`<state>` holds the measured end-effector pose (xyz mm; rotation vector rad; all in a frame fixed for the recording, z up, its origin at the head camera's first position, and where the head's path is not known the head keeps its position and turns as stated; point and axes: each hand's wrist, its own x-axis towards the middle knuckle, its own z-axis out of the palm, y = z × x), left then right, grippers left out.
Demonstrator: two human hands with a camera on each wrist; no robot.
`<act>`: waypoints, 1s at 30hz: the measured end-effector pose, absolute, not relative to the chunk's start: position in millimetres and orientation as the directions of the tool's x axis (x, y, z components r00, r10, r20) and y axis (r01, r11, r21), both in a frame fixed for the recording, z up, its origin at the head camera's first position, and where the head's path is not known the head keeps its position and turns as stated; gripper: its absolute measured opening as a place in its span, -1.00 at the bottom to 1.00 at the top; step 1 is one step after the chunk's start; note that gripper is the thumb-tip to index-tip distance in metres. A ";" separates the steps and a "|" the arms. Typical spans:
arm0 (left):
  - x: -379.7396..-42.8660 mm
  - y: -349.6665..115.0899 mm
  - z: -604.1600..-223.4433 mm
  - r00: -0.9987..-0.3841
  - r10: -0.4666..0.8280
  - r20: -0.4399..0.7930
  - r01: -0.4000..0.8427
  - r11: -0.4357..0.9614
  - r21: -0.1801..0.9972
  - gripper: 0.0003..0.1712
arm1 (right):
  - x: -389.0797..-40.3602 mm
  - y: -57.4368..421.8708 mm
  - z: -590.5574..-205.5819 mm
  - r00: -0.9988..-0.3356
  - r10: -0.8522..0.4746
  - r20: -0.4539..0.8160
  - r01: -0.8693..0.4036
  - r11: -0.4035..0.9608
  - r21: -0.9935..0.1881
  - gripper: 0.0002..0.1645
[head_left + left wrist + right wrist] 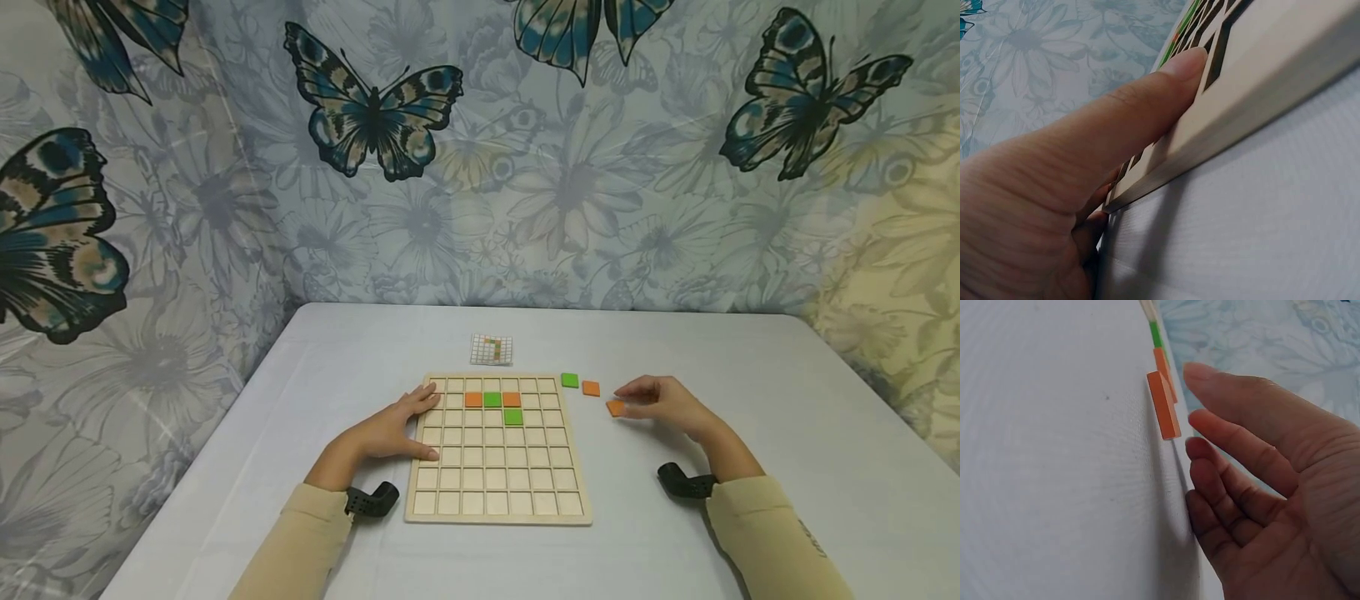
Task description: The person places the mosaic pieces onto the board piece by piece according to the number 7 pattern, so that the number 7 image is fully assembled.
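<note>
A wooden grid board (pixel 497 503) lies on the table, holding an orange tile (pixel 474 399), a green tile (pixel 492 399) and another orange tile (pixel 511 399) in one row, with a green tile (pixel 513 416) below the last. My left hand (pixel 390 427) rests spread on the board's left edge; in the left wrist view its thumb (pixel 1147 103) lies over the frame. Right of the board, my right hand (pixel 667 404) hovers at a loose orange tile (pixel 615 408). Thumb and fingers are parted beside that tile (pixel 1164 406) in the right wrist view, with nothing held.
Between the board and my right hand lie a loose green tile (pixel 570 380) and an orange one (pixel 591 388). Behind the board is a small card (pixel 491 350) printed with a coloured grid. A butterfly-patterned cloth (pixel 420 225) backs the white table (pixel 360 350).
</note>
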<state>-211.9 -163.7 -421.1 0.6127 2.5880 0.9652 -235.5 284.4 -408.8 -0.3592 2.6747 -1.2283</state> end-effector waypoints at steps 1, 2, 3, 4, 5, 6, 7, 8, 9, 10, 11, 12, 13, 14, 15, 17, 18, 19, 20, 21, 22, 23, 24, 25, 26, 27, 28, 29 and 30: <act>-211.9 -163.8 -421.1 -0.861 0.490 -0.136 0.283 0.684 0.672 0.13 | -235.4 284.5 -409.5 -0.956 -0.288 -0.059 -0.144 0.633 -0.761 -0.51; -212.1 -164.0 -421.3 -0.861 0.490 -0.136 0.284 0.686 0.670 0.13 | -235.2 284.8 -410.1 -0.955 -0.292 -0.059 -0.146 0.633 -0.761 -0.51; -212.1 -164.0 -421.4 -0.860 0.492 -0.136 0.285 0.684 0.672 0.13 | -235.1 285.0 -410.7 -0.955 -0.291 -0.061 -0.145 0.634 -0.760 -0.51; -212.3 -164.0 -421.4 -0.859 0.494 -0.134 0.287 0.681 0.673 0.13 | -234.7 285.3 -411.2 -0.955 -0.291 -0.062 -0.144 0.636 -0.758 -0.51; -212.6 -163.8 -421.4 -0.857 0.498 -0.133 0.289 0.678 0.676 0.13 | -234.4 285.5 -411.4 -0.955 -0.289 -0.063 -0.143 0.637 -0.757 -0.51; -212.7 -163.7 -421.3 -0.856 0.500 -0.132 0.290 0.675 0.678 0.13 | -233.9 285.7 -411.4 -0.954 -0.292 -0.061 -0.147 0.639 -0.755 -0.52; -212.8 -163.7 -421.3 -0.854 0.503 -0.131 0.292 0.672 0.680 0.13 | -233.3 285.6 -411.4 -0.954 -0.295 -0.057 -0.154 0.642 -0.751 -0.52; -212.8 -163.5 -421.2 -0.852 0.506 -0.132 0.292 0.669 0.683 0.13 | -232.5 285.3 -411.1 -0.953 -0.297 -0.054 -0.159 0.646 -0.746 -0.52; -212.8 -163.4 -420.7 -0.851 0.509 -0.132 0.294 0.667 0.685 0.13 | -231.9 284.9 -411.0 -0.954 -0.296 -0.051 -0.162 0.649 -0.743 -0.52; -212.9 -163.3 -420.4 -0.850 0.510 -0.132 0.295 0.668 0.684 0.13 | -231.4 284.5 -410.9 -0.954 -0.296 -0.047 -0.166 0.651 -0.741 -0.52; -212.9 -163.5 -420.1 -0.850 0.509 -0.134 0.293 0.670 0.682 0.14 | -231.1 284.1 -410.9 -0.954 -0.295 -0.045 -0.167 0.652 -0.739 -0.53; -212.8 -163.7 -419.9 -0.852 0.506 -0.136 0.292 0.673 0.679 0.14 | -231.2 283.8 -411.2 -0.955 -0.293 -0.043 -0.168 0.654 -0.737 -0.53; -212.8 -163.8 -419.5 -0.852 0.505 -0.137 0.292 0.676 0.677 0.14 | -231.3 283.8 -411.6 -0.956 -0.292 -0.040 -0.170 0.656 -0.735 -0.53; -212.8 -163.8 -419.1 -0.853 0.504 -0.137 0.292 0.677 0.675 0.14 | -231.5 283.9 -411.9 -0.956 -0.290 -0.038 -0.170 0.658 -0.734 -0.54; -212.9 -163.9 -418.6 -0.854 0.502 -0.137 0.292 0.679 0.674 0.14 | -232.4 284.3 -412.8 -0.957 -0.287 -0.035 -0.171 0.660 -0.732 -0.54; -212.9 -164.0 -418.4 -0.855 0.500 -0.138 0.290 0.681 0.673 0.14 | -233.3 284.7 -413.9 -0.958 -0.285 -0.031 -0.174 0.662 -0.729 -0.55; -212.9 -164.0 -418.3 -0.855 0.500 -0.139 0.288 0.680 0.674 0.14 | -233.8 284.9 -414.5 -0.958 -0.286 -0.028 -0.177 0.662 -0.728 -0.55; -212.8 -163.9 -418.4 -0.855 0.500 -0.140 0.286 0.679 0.676 0.14 | -234.0 284.9 -414.8 -0.958 -0.287 -0.025 -0.179 0.661 -0.728 -0.56; -212.7 -163.9 -418.6 -0.855 0.500 -0.141 0.284 0.678 0.678 0.14 | -234.1 284.6 -415.1 -0.958 -0.286 -0.023 -0.180 0.662 -0.727 -0.57; -212.7 -164.0 -419.0 -0.855 0.499 -0.142 0.282 0.677 0.680 0.14 | -234.3 284.3 -415.6 -0.959 -0.282 -0.021 -0.179 0.663 -0.727 -0.58; -212.6 -164.0 -419.4 -0.855 0.498 -0.143 0.280 0.676 0.682 0.14 | -234.4 283.8 -415.8 -0.960 -0.280 -0.021 -0.178 0.664 -0.726 -0.59; -212.5 -164.0 -419.5 -0.856 0.497 -0.143 0.278 0.675 0.683 0.14 | -234.7 283.5 -416.1 -0.959 -0.283 -0.019 -0.183 0.668 -0.721 -0.60; -212.4 -164.1 -419.7 -0.856 0.497 -0.143 0.277 0.675 0.684 0.14 | -235.1 283.1 -416.3 -0.958 -0.285 -0.017 -0.188 0.674 -0.714 -0.61; -212.3 -164.2 -419.8 -0.856 0.497 -0.142 0.277 0.674 0.685 0.14 | -235.6 282.6 -416.5 -0.958 -0.287 -0.016 -0.192 0.680 -0.708 -0.63; -212.1 -164.2 -419.8 -0.856 0.496 -0.141 0.278 0.674 0.684 0.14 | -236.1 282.0 -416.6 -0.957 -0.289 -0.015 -0.196 0.685 -0.701 -0.64; -212.0 -164.3 -419.7 -0.856 0.497 -0.141 0.278 0.674 0.685 0.14 | -236.6 281.6 -416.6 -0.956 -0.292 -0.015 -0.200 0.690 -0.695 -0.65; -211.9 -164.3 -419.6 -0.857 0.496 -0.143 0.276 0.675 0.684 0.14 | -237.0 281.2 -416.4 -0.955 -0.297 -0.014 -0.207 0.695 -0.688 -0.65; -211.9 -164.2 -419.4 -0.857 0.495 -0.142 0.276 0.675 0.684 0.14 | -237.2 280.9 -416.1 -0.953 -0.301 -0.012 -0.212 0.699 -0.683 -0.65; -211.9 -164.2 -419.3 -0.857 0.494 -0.143 0.275 0.676 0.684 0.14 | -237.2 280.5 -415.7 -0.955 -0.298 -0.012 -0.211 0.705 -0.677 -0.65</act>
